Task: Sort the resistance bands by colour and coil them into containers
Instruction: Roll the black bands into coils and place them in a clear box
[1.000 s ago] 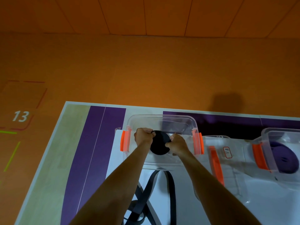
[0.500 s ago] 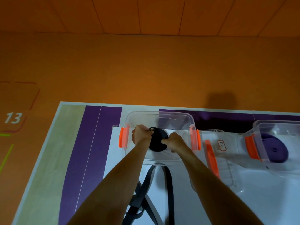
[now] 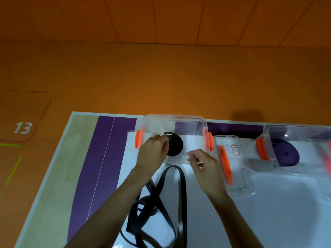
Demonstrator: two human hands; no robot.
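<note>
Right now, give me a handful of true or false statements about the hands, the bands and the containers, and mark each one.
1. The left hand grips the black coil inside the clear container. True.
2. The right hand also grips that coil. False: it is off the coil, by the container's near wall, holding nothing.
3. A purple coil lies in the right-hand container. True.
4. The loose bands nearer the person are purple. False: they are black.
5. The clear container has its lid on. False: its top is open.
</note>
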